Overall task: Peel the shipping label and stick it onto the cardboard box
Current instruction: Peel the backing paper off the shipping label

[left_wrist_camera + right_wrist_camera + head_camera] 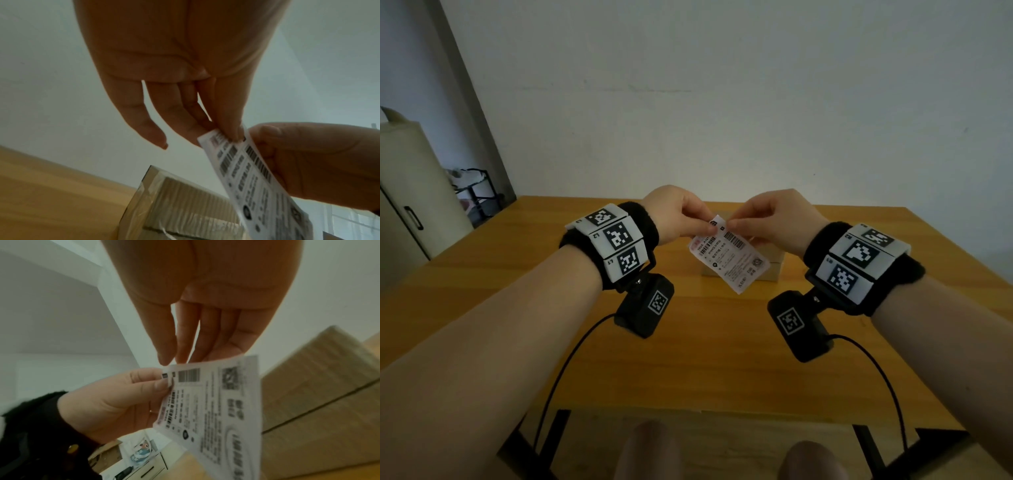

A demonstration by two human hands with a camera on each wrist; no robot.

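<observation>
A white shipping label (729,255) printed with barcodes hangs in the air above the table, held at its top edge by both hands. My left hand (681,214) pinches the label's top left corner between thumb and fingers. My right hand (763,217) pinches the top edge just beside it. The left wrist view shows the label (252,175) with my left thumb tip on its printed face. In the right wrist view the label (216,402) hangs printed side toward the camera. The brown cardboard box (770,270) stands on the table behind the label, mostly hidden; its taped side (185,207) shows below.
The wooden table (688,359) stretches toward me below the hands. Black cables (571,356) run from the wrist cameras across it. A pale cabinet (410,205) and a black rack (479,195) stand at the left. A plain wall rises behind the table.
</observation>
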